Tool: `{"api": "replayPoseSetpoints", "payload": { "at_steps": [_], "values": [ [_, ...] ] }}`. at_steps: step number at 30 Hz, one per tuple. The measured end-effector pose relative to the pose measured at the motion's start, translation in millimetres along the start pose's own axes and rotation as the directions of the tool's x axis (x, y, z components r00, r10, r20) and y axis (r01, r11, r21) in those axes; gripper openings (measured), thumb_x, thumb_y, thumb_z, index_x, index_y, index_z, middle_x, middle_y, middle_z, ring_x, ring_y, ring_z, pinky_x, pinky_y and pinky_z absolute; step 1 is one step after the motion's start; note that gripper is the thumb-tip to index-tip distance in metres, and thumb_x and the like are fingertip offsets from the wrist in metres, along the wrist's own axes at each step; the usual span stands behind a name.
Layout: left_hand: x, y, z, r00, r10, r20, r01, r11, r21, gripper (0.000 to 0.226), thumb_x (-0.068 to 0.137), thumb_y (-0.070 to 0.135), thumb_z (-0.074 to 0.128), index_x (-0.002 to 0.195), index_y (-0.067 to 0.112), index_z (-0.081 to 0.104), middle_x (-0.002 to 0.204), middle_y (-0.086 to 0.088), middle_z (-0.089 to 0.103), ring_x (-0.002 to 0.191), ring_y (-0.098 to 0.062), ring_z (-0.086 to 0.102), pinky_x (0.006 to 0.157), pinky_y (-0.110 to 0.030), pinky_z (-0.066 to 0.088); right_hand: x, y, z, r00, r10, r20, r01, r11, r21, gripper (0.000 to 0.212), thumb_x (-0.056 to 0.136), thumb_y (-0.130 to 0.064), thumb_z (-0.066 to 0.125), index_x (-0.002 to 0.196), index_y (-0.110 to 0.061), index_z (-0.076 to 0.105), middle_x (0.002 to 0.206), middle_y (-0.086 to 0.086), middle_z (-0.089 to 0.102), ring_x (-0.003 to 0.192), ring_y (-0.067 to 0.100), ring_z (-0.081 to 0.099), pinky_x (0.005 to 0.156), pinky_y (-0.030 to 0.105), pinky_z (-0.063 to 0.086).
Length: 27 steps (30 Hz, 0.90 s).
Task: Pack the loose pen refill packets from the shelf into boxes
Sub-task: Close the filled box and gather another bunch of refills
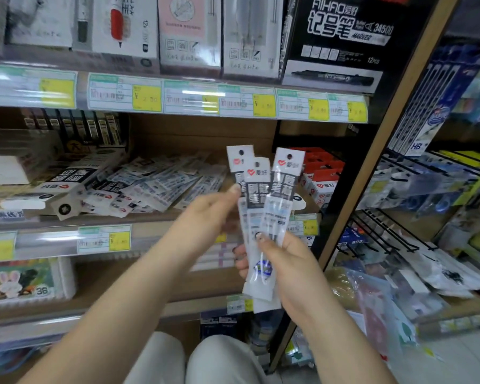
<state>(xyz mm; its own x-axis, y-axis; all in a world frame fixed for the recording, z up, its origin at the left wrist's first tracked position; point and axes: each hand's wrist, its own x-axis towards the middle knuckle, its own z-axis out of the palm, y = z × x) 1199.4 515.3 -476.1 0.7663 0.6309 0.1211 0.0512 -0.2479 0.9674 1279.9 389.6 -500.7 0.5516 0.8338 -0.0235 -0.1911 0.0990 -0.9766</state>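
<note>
Clear slippery film, light and limp, makes these three refill packets (263,206) fan out, so we keep our right hand (286,268) pinched low, left hand (211,210) fingertips steadying the ten-o'clock edge before the shelf (139,217).

Left hand (205,214): raised at centre, forearm extended up from lower left, thumb tip pressed against the side of the held packets (263,217). Right hand (286,270): positioned lower, thumb laid across the front, fingers curled behind (nails dark-painted); the packets are clamped upright in it
</note>
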Motion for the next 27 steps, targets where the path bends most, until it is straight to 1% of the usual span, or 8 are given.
{"api": "replayPoseSetpoints", "payload": {
  "at_steps": [3,6,8,10,13,19,23,27],
  "values": [
    [37.6,1.4,-26.3,0.948,0.205,-0.243,-0.045,0.844,0.535,0.020,0.089,0.032,0.057,0.102,0.023,0.068,0.107,0.000,0.070,0.095,-0.016,0.064,0.078,-0.026,0.044,4.9,-6.5,-10.6,0.994,-0.056,-0.095,0.061,0.997,0.047,0.020,0.099,-0.008,0.042,0.096,-0.011,0.062,0.066,0.006,0.072,0.054,0.015,0.066,0.049,0.026,0.053],
    [75.6,-4.4,-39.0,0.978,0.012,-0.210,0.160,0.605,0.780,0.050,0.086,0.032,0.061,0.132,0.019,0.050,0.128,-0.011,0.059,0.110,-0.029,0.057,0.083,-0.028,0.044,8.9,-8.7,-15.6,0.983,-0.073,-0.167,0.078,0.997,0.025,0.023,0.099,-0.010,0.043,0.089,-0.014,0.064,0.067,0.007,0.072,0.054,0.016,0.066,0.049,0.027,0.053],
    [93.2,-10.8,-39.3,0.977,-0.133,-0.169,0.210,0.408,0.888,0.061,0.084,0.045,0.060,0.136,0.018,0.045,0.129,-0.012,0.056,0.112,-0.030,0.055,0.088,-0.032,0.047,10.3,-8.2,-16.9,0.980,-0.078,-0.182,0.082,0.997,0.012,0.026,0.098,-0.012,0.044,0.085,-0.015,0.066,0.068,0.008,0.072,0.054,0.017,0.066,0.050,0.027,0.054],
    [104.9,-19.0,-36.9,0.970,-0.192,-0.151,0.203,0.295,0.934,0.062,0.085,0.053,0.053,0.133,0.014,0.048,0.128,-0.011,0.056,0.111,-0.030,0.055,0.088,-0.033,0.047,10.5,-7.0,-18.7,0.978,-0.085,-0.188,0.086,0.996,-0.003,0.028,0.098,-0.012,0.044,0.083,-0.017,0.067,0.069,0.008,0.073,0.055,0.017,0.067,0.048,0.026,0.053],
    [112.5,-24.4,-33.2,0.973,-0.161,-0.164,0.203,0.262,0.943,0.050,0.089,0.047,0.050,0.121,0.009,0.056,0.117,-0.011,0.061,0.102,-0.028,0.059,0.075,-0.031,0.047,10.6,-6.7,-22.3,0.977,-0.087,-0.193,0.087,0.996,-0.008,0.028,0.098,-0.011,0.044,0.083,-0.016,0.067,0.068,0.007,0.073,0.054,0.016,0.067,0.047,0.024,0.052],
    [112.6,-18.7,-22.1,0.981,-0.078,-0.177,0.186,0.128,0.974,0.040,0.089,0.043,0.053,0.109,0.009,0.060,0.109,-0.013,0.062,0.104,-0.031,0.057,0.079,-0.035,0.045,11.8,-5.9,-23.1,0.982,-0.082,-0.167,0.081,0.997,-0.012,0.025,0.098,-0.010,0.043,0.090,-0.016,0.065,0.069,0.005,0.073,0.056,0.014,0.068,0.049,0.024,0.053],
    [113.7,-14.6,-14.1,0.992,-0.014,-0.123,0.124,0.084,0.989,0.021,0.089,0.021,0.054,0.102,0.008,0.063,0.101,-0.011,0.063,0.093,-0.030,0.062,0.063,-0.033,0.046,12.5,-5.9,-22.4,0.982,-0.085,-0.166,0.083,0.996,-0.014,0.023,0.098,-0.011,0.044,0.092,-0.017,0.065,0.071,0.005,0.073,0.058,0.015,0.068,0.051,0.026,0.054],
    [117.7,-13.1,-10.0,0.996,0.022,-0.081,0.081,0.013,0.997,0.019,0.088,0.009,0.053,0.103,0.007,0.064,0.107,-0.013,0.064,0.097,-0.033,0.062,0.063,-0.036,0.045,10.7,-5.5,-23.0,0.983,-0.081,-0.166,0.082,0.997,-0.002,0.024,0.098,-0.011,0.045,0.089,-0.018,0.065,0.071,0.006,0.073,0.057,0.015,0.068,0.050,0.025,0.054]
  ]
}}
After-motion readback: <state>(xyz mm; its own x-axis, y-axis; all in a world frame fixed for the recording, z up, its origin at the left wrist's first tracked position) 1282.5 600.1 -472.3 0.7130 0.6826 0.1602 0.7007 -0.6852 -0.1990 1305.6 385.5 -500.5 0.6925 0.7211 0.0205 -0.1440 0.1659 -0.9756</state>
